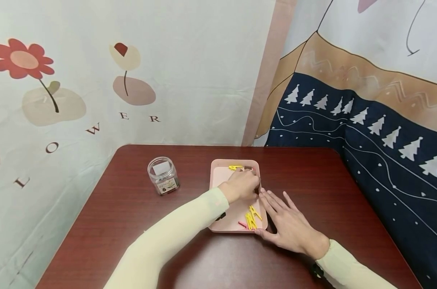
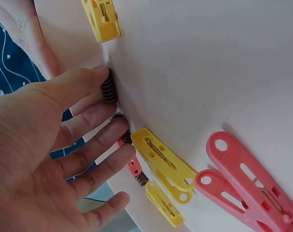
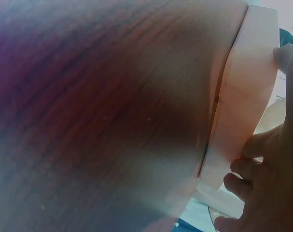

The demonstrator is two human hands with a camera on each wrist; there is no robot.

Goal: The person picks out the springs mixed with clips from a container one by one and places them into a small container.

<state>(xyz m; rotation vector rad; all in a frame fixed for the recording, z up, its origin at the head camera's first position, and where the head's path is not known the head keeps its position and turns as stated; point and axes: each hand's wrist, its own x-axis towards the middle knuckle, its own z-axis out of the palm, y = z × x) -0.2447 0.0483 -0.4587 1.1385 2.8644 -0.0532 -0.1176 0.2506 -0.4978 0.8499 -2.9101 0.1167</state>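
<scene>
A shallow pink tray [image 1: 218, 176] lies on the table with clothespins inside. My left hand [image 1: 241, 186] reaches into it at the right wall. In the left wrist view, its thumb and index finger pinch a dark coil spring [image 2: 108, 88]; the other fingers spread over the tray. Beside them are a yellow clothespin [image 2: 165, 164], a larger pink-red clothespin [image 2: 247, 186] and small red pieces, partly hidden by fingers. My right hand [image 1: 290, 224] rests against the tray's outer right side, fingers extended, fingertips at the rim. More yellow clothespins [image 1: 252, 218] lie at the near end.
A clear jar [image 1: 164, 176] with a label stands open to the left of the tray. The dark red wooden table [image 1: 131, 212] meets printed cloth at the back and right. A small red piece [image 1: 242, 224] lies near the tray's front edge.
</scene>
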